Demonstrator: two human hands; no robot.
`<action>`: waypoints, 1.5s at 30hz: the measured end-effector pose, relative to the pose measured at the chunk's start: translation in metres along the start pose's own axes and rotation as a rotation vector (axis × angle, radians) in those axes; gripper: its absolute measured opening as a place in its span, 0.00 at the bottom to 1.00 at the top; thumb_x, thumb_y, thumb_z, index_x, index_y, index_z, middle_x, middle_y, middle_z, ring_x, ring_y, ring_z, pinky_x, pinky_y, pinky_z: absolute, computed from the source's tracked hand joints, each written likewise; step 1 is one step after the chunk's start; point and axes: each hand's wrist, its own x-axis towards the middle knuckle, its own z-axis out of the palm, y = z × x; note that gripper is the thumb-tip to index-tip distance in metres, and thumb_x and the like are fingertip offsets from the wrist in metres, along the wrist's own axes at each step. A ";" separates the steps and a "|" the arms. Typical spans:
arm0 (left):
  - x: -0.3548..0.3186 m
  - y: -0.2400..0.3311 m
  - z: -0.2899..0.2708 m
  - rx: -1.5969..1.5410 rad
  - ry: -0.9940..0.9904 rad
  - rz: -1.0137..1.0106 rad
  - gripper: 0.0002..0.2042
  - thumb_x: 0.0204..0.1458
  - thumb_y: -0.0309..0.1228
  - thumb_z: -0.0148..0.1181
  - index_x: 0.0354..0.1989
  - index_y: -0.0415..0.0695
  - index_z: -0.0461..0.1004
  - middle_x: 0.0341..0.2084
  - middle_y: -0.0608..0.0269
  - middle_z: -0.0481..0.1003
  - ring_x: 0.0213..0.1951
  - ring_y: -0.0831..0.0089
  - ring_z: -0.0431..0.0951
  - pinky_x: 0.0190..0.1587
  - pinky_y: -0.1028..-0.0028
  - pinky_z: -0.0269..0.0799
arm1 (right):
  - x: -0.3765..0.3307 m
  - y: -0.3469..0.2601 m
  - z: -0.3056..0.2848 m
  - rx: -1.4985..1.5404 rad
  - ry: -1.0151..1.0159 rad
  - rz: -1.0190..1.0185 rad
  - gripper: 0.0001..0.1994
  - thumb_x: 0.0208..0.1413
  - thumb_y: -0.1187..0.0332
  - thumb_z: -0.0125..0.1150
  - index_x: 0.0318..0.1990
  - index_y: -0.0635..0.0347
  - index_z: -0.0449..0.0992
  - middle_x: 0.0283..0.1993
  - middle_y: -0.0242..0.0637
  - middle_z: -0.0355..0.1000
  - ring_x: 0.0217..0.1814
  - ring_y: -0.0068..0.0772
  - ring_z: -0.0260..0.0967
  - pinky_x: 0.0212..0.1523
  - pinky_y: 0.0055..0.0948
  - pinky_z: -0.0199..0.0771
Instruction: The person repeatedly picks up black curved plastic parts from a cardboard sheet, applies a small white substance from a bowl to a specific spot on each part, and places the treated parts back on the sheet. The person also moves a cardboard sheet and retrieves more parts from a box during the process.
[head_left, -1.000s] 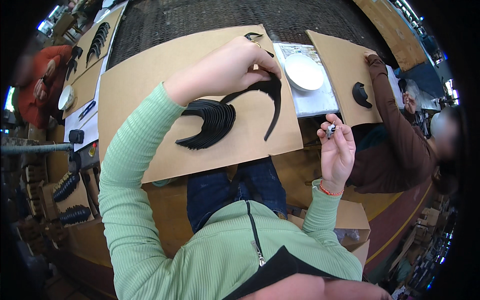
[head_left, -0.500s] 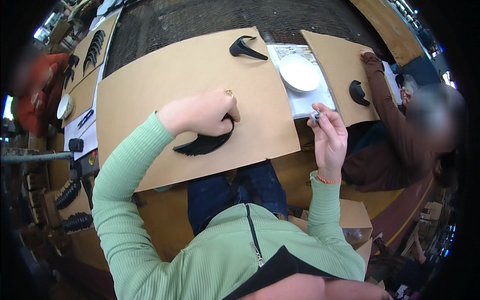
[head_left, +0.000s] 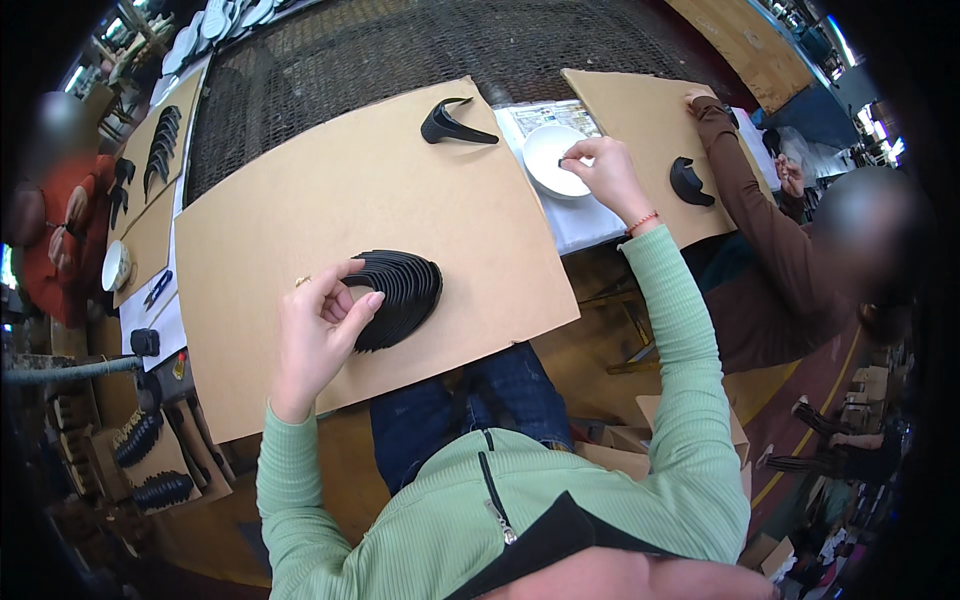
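Note:
A nested stack of thin, curved black pieces [head_left: 408,295] rests on the brown cardboard sheet [head_left: 300,200] in front of me. My left hand [head_left: 322,325] is at the stack's left side, thumb and forefinger apart, their tips touching or very near its inner edge. Farther right, my right hand [head_left: 612,178] is over the white bowl [head_left: 545,150], thumb and forefinger pinched on a small dark piece [head_left: 563,163] whose kind I cannot make out. A single curved, pointed black piece [head_left: 455,125] lies toward the sheet's far edge.
A co-worker in brown [head_left: 765,270] sits at the right by another cardboard sheet [head_left: 620,100] with a curved black piece [head_left: 690,182]. At left, a person in red [head_left: 75,225] sits near a bowl [head_left: 116,266] and blue-handled snips [head_left: 158,288]. Dark mesh [head_left: 350,65] lies beyond.
My left hand has loosened its grip on the stack and moved left and down. The stack now shows its layered edges. My right hand has moved up and left, over the bowl.

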 end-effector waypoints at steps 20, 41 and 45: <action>-0.006 -0.030 0.018 -0.337 -0.012 -0.207 0.22 0.52 0.29 0.62 0.52 0.31 0.66 0.28 0.63 0.76 0.29 0.84 0.74 0.34 0.83 0.71 | 0.004 0.006 0.025 -0.244 -0.024 -0.059 0.02 0.38 0.69 0.68 0.23 0.52 0.81 0.30 0.31 0.69 0.43 0.35 0.65 0.43 0.38 0.59; -0.005 -0.014 0.009 -0.256 0.146 -0.146 0.07 0.47 0.22 0.62 0.35 0.33 0.75 0.17 0.71 0.71 0.19 0.89 0.66 0.22 0.87 0.61 | -0.026 -0.034 -0.024 0.538 0.415 0.093 0.06 0.46 0.71 0.67 0.30 0.63 0.80 0.34 0.32 0.74 0.34 0.19 0.70 0.33 0.18 0.65; -0.021 -0.006 -0.014 -0.419 0.275 -0.126 0.06 0.46 0.18 0.63 0.31 0.33 0.72 0.25 0.64 0.75 0.24 0.85 0.74 0.27 0.87 0.69 | -0.042 -0.052 -0.039 0.741 0.419 0.081 0.04 0.49 0.75 0.65 0.32 0.67 0.79 0.36 0.30 0.73 0.34 0.16 0.68 0.35 0.16 0.65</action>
